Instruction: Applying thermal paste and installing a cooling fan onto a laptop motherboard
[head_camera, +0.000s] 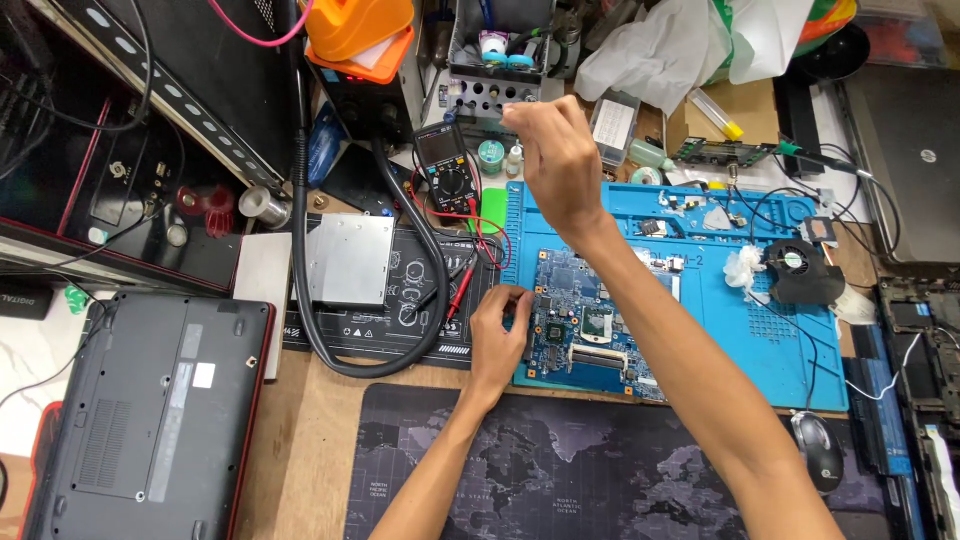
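Note:
A blue laptop motherboard (590, 325) lies on a blue silicone work mat (760, 330). My left hand (500, 335) rests at the board's left edge, fingers pinching or pressing its corner. My right hand (555, 160) is raised and reaches toward the back of the desk, fingertips pinched near a grey tool holder (495, 95). Whether those fingers hold something small I cannot tell. A black multimeter (447, 170) with red probes (465, 285) sits just left of the mat.
An upturned laptop base (150, 410) lies at the left. A silver drive caddy (348, 258) and a black hose (330, 340) sit on a black mat. A cooling fan (800, 268), a mouse (820, 450), a world-map desk pad (560, 470) and a second laptop (910, 150) surround the work area.

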